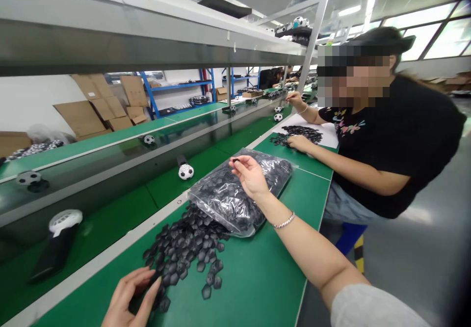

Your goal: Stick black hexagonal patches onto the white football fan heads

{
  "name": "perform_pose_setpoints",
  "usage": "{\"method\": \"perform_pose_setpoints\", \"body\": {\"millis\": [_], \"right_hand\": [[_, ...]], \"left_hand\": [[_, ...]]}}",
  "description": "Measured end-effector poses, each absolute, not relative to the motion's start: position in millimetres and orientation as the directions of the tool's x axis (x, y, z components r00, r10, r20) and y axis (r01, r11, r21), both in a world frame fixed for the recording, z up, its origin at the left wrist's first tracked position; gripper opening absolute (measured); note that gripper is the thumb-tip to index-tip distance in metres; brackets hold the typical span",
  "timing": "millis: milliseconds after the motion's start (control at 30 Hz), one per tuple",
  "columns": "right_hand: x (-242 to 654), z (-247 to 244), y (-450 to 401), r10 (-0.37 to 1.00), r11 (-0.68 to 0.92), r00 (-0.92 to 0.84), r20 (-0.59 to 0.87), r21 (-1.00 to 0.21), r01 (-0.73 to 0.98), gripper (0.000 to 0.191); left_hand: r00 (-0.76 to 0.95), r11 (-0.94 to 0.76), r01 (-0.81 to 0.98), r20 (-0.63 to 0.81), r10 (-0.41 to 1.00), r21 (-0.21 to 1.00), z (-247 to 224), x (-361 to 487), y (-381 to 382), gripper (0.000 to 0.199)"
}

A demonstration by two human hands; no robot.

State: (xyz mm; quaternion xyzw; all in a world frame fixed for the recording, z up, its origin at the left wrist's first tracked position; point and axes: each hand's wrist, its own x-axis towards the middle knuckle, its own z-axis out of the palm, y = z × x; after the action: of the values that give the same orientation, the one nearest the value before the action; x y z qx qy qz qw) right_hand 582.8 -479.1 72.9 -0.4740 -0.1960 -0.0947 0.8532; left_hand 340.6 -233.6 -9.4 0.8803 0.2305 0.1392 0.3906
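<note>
Small black pentagon pieces (184,248) lie in a loose pile on the green table. At the near edge of the pile is my left hand (128,297), its thumb and fingers curled around black pieces. My right hand (252,177) is raised above a clear plastic bag (228,194) full of similar dark pieces. A small black piece (236,160) is pinched between my right thumb and index finger, and its outline is mostly hidden.
Left of the table runs a green conveyor (140,204) carrying a white-headed, black-handled item (66,221) and a football-patterned item (186,171). A co-worker (397,135) sits at the right beside another black pile (301,134). A grey shelf (147,37) hangs overhead.
</note>
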Motion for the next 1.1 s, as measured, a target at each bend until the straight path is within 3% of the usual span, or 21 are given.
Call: {"method": "perform_pose_setpoints", "body": {"millis": [67,100,200,267,367,433,500,567,733,933,1100], "right_hand": [[577.8,72.8,-481.2,-0.129,0.240,0.724,0.677,-0.687,0.686,0.008],[574.1,73.1,-482.6,-0.142,0.098,0.610,0.779,-0.602,0.792,0.006],[563.9,74.5,-487.4,-0.063,-0.121,0.399,0.915,-0.403,0.907,0.015],[562.5,75.3,-489.5,-0.040,-0.152,0.383,0.923,-0.385,0.910,0.015],[571.2,75.3,-489.3,-0.093,-0.021,0.561,0.823,-0.564,0.825,0.008],[583.0,73.6,-488.4,-0.139,0.224,0.779,0.611,-0.747,0.626,0.008],[596.8,70.1,-488.9,-0.131,0.433,0.919,0.373,-0.812,0.391,0.012],[609.9,65.6,-491.5,-0.106,0.530,0.967,0.232,-0.810,0.252,0.014],[626.8,59.2,-500.8,-0.031,0.671,0.998,0.060,-0.738,0.065,0.014],[629.9,60.3,-503.9,0.056,0.764,0.998,0.019,-0.644,-0.030,0.014],[631.0,60.9,-504.6,0.040,0.791,0.998,0.047,-0.612,-0.003,0.016]], "left_hand": [[0.855,-0.594,0.297,0.069,0.514,0.748,-11.1,340.1,-232.6,0.052],[0.854,-0.599,0.292,0.079,0.515,0.745,-11.3,339.7,-232.6,0.051],[0.849,-0.606,0.273,0.110,0.517,0.747,-9.7,339.2,-234.8,0.051],[0.849,-0.600,0.262,0.115,0.516,0.756,-8.3,339.6,-236.5,0.051],[0.850,-0.601,0.266,0.110,0.515,0.754,-7.8,340.0,-237.1,0.051],[0.849,-0.611,0.271,0.115,0.516,0.744,-8.3,339.8,-236.5,0.051],[0.850,-0.617,0.272,0.117,0.514,0.739,-8.6,339.6,-236.0,0.052],[0.854,-0.618,0.275,0.108,0.508,0.737,-8.2,339.9,-236.2,0.052],[0.859,-0.622,0.276,0.103,0.502,0.733,-6.1,341.6,-237.9,0.054],[0.868,-0.634,0.268,0.104,0.485,0.725,-4.8,341.7,-237.6,0.053],[0.877,-0.630,0.296,0.057,0.477,0.718,-5.8,339.4,-236.5,0.052]]}}
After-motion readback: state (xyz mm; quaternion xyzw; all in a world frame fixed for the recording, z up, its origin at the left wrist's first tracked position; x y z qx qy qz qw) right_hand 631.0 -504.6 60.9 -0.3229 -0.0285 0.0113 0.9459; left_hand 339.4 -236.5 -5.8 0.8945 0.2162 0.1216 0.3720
